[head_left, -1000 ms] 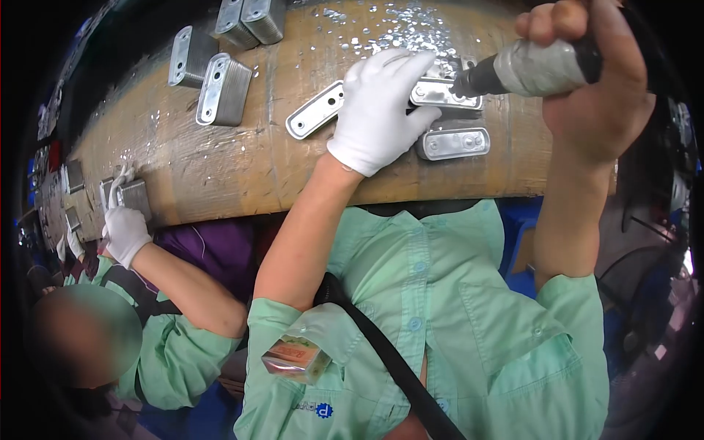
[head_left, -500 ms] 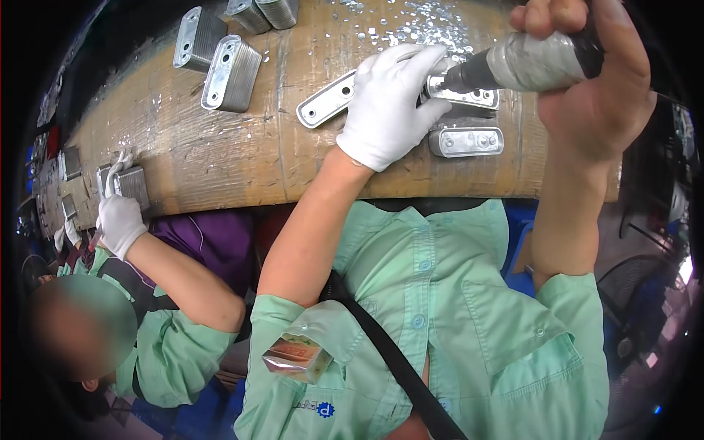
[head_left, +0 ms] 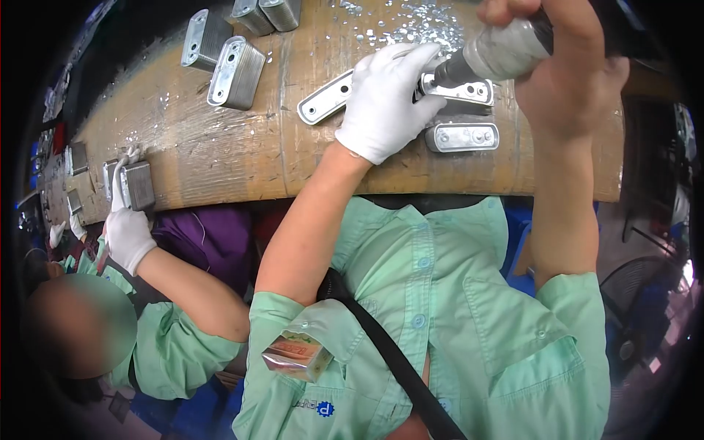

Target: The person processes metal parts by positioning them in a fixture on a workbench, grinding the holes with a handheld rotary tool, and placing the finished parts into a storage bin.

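Note:
My left hand [head_left: 385, 103], in a white glove, is wrapped round the left end of a silver metal part [head_left: 469, 92]. My bare right hand [head_left: 568, 70] grips a dark power tool with a grey taped body [head_left: 506, 50]. Its tip meets the part beside my left fingers. A second metal part [head_left: 326, 97] lies slanted just left of my glove, partly covered by it. Below the held part, a smaller metal part [head_left: 463, 137] rests on the covered table [head_left: 220, 169].
Finned metal blocks [head_left: 236, 72] stand at the upper left. Small shiny discs [head_left: 411, 23] are scattered at the table's far side. On the left a co-worker's gloved hand [head_left: 130, 238] is at another metal block [head_left: 137, 185].
The tool in my right hand has moved left along the held part, towards my left fingers. The view has shifted a little.

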`<state>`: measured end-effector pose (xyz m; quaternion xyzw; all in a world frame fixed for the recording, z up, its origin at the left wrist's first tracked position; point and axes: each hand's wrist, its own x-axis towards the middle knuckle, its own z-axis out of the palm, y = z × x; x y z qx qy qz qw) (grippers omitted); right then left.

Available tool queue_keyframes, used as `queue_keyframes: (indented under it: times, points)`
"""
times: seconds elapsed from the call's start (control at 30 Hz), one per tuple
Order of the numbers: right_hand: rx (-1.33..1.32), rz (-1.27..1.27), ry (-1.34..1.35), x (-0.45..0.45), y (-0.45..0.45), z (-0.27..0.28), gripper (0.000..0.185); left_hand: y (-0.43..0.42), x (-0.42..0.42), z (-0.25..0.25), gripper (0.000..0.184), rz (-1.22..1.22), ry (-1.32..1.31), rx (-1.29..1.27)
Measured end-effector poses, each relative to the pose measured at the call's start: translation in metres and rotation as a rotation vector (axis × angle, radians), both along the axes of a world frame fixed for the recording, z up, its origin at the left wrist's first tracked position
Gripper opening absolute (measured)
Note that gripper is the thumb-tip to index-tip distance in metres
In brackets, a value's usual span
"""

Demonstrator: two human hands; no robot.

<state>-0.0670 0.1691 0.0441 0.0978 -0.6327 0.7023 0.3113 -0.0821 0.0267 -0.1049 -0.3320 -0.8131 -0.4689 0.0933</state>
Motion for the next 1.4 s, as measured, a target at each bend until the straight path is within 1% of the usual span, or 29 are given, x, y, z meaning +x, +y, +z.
queue_keyframes:
  times: [0.07, 0.13, 0.17, 0.2, 0.23, 0.3, 0.33, 0.37, 0.43, 0.6, 0.77, 0.87, 0.97, 1.07, 1.1, 1.13, 1.2, 1.27, 1.3, 1.4]
  points:
    - [0.0, 0.026, 0.039, -0.006, 0.024, -0.015, 0.022, -0.002, 0.002, 0.007, 0.066, 0.012, 0.047, -0.07]
    - [-0.192, 0.126, -0.164, -0.001, 0.074, -0.023, 0.03, -0.001, 0.003, 0.015, 0.063, 0.01, 0.079, -0.13]
    - [-0.363, 0.132, -0.103, 0.005, 0.085, -0.016, 0.029, -0.001, 0.003, 0.018, 0.061, 0.004, 0.085, -0.161]
    - [-0.525, 0.142, -0.145, 0.015, 0.099, -0.005, 0.025, 0.0, 0.003, 0.021, 0.06, -0.002, 0.093, -0.191]
    - [-0.604, 0.232, -0.1, 0.023, 0.113, -0.003, 0.025, 0.002, 0.005, 0.027, 0.056, -0.007, 0.077, -0.215]
    - [-0.737, 0.223, -0.101, 0.04, 0.14, 0.0, 0.026, 0.004, 0.002, 0.017, 0.057, -0.02, 0.104, -0.243]
    - [-0.867, 0.163, -0.163, 0.048, 0.151, 0.003, 0.028, 0.009, 0.001, 0.019, 0.057, -0.032, 0.116, -0.253]
    - [-0.937, 0.176, -0.18, 0.055, 0.165, 0.0, 0.029, 0.013, 0.002, 0.022, 0.05, 0.0, 0.18, -0.24]
    - [-1.099, 0.195, -0.209, 0.067, 0.183, -0.009, 0.029, 0.018, 0.001, 0.018, 0.051, -0.013, 0.174, -0.313]
    - [-1.217, 0.27, -0.213, 0.086, 0.211, -0.026, 0.028, 0.028, 0.001, 0.024, 0.047, -0.017, 0.228, -0.419]
    - [-1.338, 0.273, -0.215, 0.094, 0.227, -0.048, 0.028, 0.032, -0.001, 0.035, 0.041, -0.039, 0.192, -0.434]
    - [-1.407, 0.286, -0.244, 0.098, 0.233, -0.058, 0.029, 0.035, -0.002, 0.035, 0.042, -0.05, 0.165, -0.406]
    - [-1.356, 0.173, -0.268, 0.102, 0.237, -0.067, 0.03, 0.035, 0.0, 0.04, 0.04, -0.042, 0.181, -0.398]
    - [-1.152, 0.001, -0.3, 0.11, 0.248, -0.079, 0.03, 0.017, -0.001, 0.052, 0.04, 0.022, 0.229, -0.4]
    - [-1.076, -0.035, -0.299, 0.113, 0.253, -0.085, 0.031, 0.004, -0.002, 0.055, 0.041, 0.054, 0.259, -0.39]
    - [-1.066, -0.022, -0.242, 0.116, 0.251, -0.087, 0.029, -0.012, -0.002, 0.057, 0.041, 0.104, 0.255, -0.419]
    - [-1.006, -0.214, -0.161, 0.12, 0.252, -0.094, 0.023, -0.047, 0.001, 0.059, 0.042, 0.204, 0.249, -0.475]
    - [-0.73, -0.595, -0.187, 0.115, 0.228, -0.084, 0.017, -0.074, 0.004, 0.051, 0.043, 0.23, 0.217, -0.505]
    - [-0.733, -0.554, -0.154, 0.116, 0.227, -0.084, 0.017, -0.081, 0.006, 0.046, 0.043, 0.242, 0.22, -0.531]
    - [-0.606, -0.556, -0.175, 0.114, 0.221, -0.082, 0.018, -0.087, 0.012, 0.029, 0.044, 0.263, 0.209, -0.571]
